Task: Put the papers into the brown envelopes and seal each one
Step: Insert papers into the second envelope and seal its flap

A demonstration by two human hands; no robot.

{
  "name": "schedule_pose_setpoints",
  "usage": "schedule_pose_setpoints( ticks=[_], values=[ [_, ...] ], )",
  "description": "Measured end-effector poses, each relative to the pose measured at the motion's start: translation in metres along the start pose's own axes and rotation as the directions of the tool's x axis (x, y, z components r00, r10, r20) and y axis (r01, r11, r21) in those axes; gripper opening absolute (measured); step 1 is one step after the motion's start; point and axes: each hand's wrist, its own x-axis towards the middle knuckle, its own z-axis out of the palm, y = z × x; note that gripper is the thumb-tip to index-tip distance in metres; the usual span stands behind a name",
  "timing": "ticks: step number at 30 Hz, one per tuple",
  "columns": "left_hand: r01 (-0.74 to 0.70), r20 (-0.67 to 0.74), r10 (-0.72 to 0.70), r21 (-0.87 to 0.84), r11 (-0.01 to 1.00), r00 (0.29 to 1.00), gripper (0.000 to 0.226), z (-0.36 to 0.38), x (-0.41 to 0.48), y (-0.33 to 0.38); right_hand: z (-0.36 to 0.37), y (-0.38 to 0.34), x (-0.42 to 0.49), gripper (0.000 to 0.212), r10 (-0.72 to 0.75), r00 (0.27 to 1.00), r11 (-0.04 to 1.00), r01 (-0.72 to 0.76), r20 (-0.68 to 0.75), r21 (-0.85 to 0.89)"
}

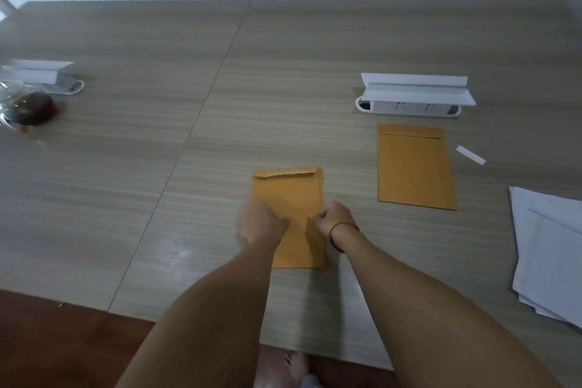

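Both your forearms reach in from 6 o'clock, nearly parallel, and meet over the near envelope (291, 195).

Left hand (263, 221): knuckles up, fingers curled down onto the envelope's left edge. It's blurred, so I can't tell whether it grips or only presses.

Right hand (334, 218): fingers curled, pinching the envelope's right edge, which lifts in a small crease at the fingertips. There's a red string (344, 228) around that wrist.

The near envelope is brown and lies flat on the table (151, 148) dead centre, long axis toward 12. The flap at the far end is folded over but not flat, with a pale, uneven lip along its edge. The lower half is partly under your hands.

Papers (554, 249): loose white stack at 3 o'clock, running off the frame edge, well apart from your hands.

Second envelope (415, 170): at 2 o'clock, flat, flap folded down clean, nothing touching it. A white strip (470, 155) lies just beside it on the 3 o'clock side.

Beyond it, toward 1 o'clock, is a white socket box (412, 105) with its lid up. Over at 9 o'clock is a plastic-wrapped dark lump (30, 107), too blurred to identify.
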Motion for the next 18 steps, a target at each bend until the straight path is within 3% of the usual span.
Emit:
schedule_pose_setpoints(
  ticks=[3,8,11,18],
  values=[
    [-0.033,-0.018,0.033,0.005,0.999,0.999,0.088,0.004,-0.004,0.0,0.007,-0.003,-0.003,0.033,0.021,1.0,0.998,-0.02,-0.017,0.055],
    [0.013,-0.042,-0.013,0.0,1.0,0.999,0.097,0.011,-0.01,-0.002,0.012,-0.002,-0.01,0.055,0.119,0.981,0.99,-0.106,-0.153,0.089],
    [0.035,-0.049,-0.037,-0.035,0.999,0.998,0.103,0.01,-0.012,-0.005,0.013,0.002,-0.011,0.053,0.135,0.976,0.989,-0.121,-0.171,0.088],
    [0.011,-0.092,-0.015,-0.044,0.999,0.996,0.104,0.007,-0.014,-0.01,0.028,0.01,0.004,0.036,0.194,0.971,0.95,-0.149,-0.141,0.276]
  ],
)
